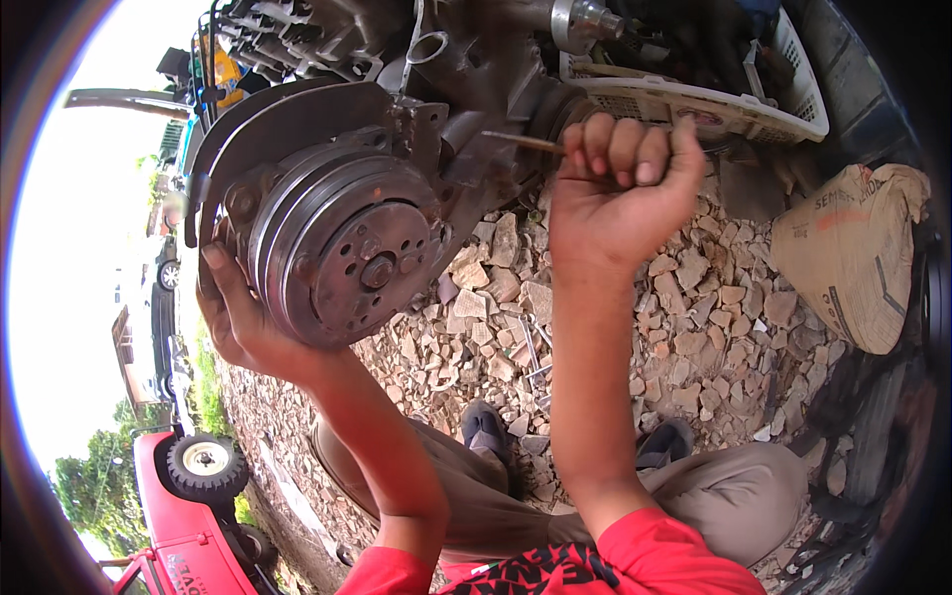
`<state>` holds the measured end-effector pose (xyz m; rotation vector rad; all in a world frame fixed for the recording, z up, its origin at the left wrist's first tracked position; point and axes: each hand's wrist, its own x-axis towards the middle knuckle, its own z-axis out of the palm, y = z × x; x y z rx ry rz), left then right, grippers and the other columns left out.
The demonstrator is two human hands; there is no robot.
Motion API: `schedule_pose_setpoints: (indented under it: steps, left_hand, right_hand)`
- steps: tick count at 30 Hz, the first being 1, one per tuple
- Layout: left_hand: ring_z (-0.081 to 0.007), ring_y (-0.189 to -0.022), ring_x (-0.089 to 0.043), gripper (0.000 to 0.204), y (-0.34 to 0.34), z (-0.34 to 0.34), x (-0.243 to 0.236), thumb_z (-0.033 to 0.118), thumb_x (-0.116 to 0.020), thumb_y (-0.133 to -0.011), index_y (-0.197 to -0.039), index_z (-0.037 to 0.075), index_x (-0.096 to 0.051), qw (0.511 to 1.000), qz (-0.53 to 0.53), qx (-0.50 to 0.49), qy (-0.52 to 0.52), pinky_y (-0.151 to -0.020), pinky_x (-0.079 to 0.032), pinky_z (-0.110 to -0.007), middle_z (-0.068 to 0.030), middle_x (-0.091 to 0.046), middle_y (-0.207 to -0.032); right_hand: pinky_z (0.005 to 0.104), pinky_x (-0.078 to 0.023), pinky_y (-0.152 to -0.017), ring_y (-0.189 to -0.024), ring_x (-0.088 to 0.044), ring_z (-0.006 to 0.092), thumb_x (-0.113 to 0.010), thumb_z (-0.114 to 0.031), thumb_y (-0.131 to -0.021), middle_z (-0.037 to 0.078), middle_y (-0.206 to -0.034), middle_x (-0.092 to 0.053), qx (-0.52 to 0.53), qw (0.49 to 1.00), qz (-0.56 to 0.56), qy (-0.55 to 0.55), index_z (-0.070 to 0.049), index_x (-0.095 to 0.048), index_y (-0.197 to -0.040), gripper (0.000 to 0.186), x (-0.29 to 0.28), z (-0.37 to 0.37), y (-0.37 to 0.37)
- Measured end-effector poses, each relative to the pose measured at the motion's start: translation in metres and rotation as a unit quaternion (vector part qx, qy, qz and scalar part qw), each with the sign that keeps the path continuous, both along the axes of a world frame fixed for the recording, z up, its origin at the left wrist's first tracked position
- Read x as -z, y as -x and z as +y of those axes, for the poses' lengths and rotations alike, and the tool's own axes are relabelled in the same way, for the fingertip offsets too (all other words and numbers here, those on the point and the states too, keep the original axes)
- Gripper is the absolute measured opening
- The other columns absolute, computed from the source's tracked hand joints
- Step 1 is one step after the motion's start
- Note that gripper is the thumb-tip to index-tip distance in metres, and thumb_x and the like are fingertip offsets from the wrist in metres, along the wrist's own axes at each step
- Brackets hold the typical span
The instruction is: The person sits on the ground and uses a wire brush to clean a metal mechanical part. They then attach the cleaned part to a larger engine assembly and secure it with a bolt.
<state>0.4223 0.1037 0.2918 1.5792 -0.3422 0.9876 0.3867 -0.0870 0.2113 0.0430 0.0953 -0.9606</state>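
Note:
A dark, grooved pulley (372, 268) with a drilled face plate and a central bolt sits on a greasy engine assembly. My left hand (248, 322) grips its lower left side, with some fingers hidden behind it. A curved dark metal guard (268, 119) arches over the pulley's upper left. To the right of the pulley, my right hand (630, 183) is raised with its fingers curled round a thin metal rod (526, 142). The rod's free end points left toward the engine block (471, 129), apart from the pulley; its other end is hidden in my fist.
Broken stone rubble (496, 273) covers the ground around my shoes. A white plastic crate (694, 109) with parts in it stands at the upper right, above a crumpled brown paper sack (853, 258). A red vehicle (193, 526) with a spare wheel is at the lower left.

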Motion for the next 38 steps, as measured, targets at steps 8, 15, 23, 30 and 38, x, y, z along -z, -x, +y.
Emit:
schedule_pose_setpoints:
  steps: [8,15,23,30,38]
  left_hand:
    - [-0.0210,-0.079,-0.071,0.028,0.006,-0.006,-0.003,0.017,-0.061,-0.097,-0.111,-0.008,-0.065,0.995,0.025,0.048,0.079,-0.067,-0.061,-0.030,-0.0195,-0.071,-0.099]
    - [-0.0216,-0.081,-0.071,0.029,0.006,-0.003,-0.001,0.016,-0.061,-0.097,-0.111,-0.009,-0.064,0.996,0.025,0.042,0.073,-0.069,-0.061,-0.030,-0.0200,-0.071,-0.100]
    - [-0.0216,-0.081,-0.071,0.030,0.007,-0.004,-0.002,0.017,-0.060,-0.098,-0.112,-0.009,-0.064,0.996,0.032,0.042,0.074,-0.070,-0.061,-0.031,-0.0205,-0.071,-0.101]
    - [-0.0230,-0.084,-0.072,0.029,0.006,-0.003,-0.001,0.016,-0.058,-0.099,-0.113,-0.010,-0.063,0.999,0.019,0.018,0.028,-0.072,-0.061,-0.032,-0.0216,-0.070,-0.103]
    - [-0.0244,-0.086,-0.072,0.030,0.005,-0.005,-0.003,0.016,-0.061,-0.098,-0.114,-0.009,-0.063,0.989,0.020,0.110,0.097,-0.074,-0.062,-0.033,-0.0221,-0.070,-0.105]
  right_hand:
    - [0.0327,-0.029,-0.058,-0.056,-0.024,0.0157,-0.044,-0.033,-0.097,-0.001,-0.054,-0.020,0.007,0.997,-0.045,-0.063,-0.016,-0.025,-0.058,0.047,-0.004,0.019,-0.021]
    - [0.0319,-0.027,-0.057,-0.056,-0.021,0.0146,-0.035,-0.036,-0.101,-0.001,-0.053,-0.019,0.039,0.995,-0.069,-0.064,-0.016,-0.023,-0.057,0.049,0.001,0.035,-0.041]
    - [0.0307,-0.025,-0.054,-0.053,-0.019,0.0144,-0.026,-0.037,-0.106,-0.001,-0.052,-0.018,0.060,0.994,-0.089,0.016,-0.017,-0.022,-0.057,0.054,0.005,0.036,-0.047]
    - [0.0317,-0.028,-0.055,-0.053,-0.021,0.0163,-0.020,-0.049,-0.108,-0.001,-0.053,-0.018,0.100,0.987,-0.084,0.096,-0.016,-0.024,-0.060,0.058,-0.001,0.040,-0.055]
    - [0.0381,-0.039,-0.067,-0.063,-0.036,0.0179,-0.021,-0.051,-0.107,0.004,-0.059,-0.031,0.131,0.986,0.023,0.101,-0.013,-0.028,-0.065,0.057,0.007,0.060,-0.050]
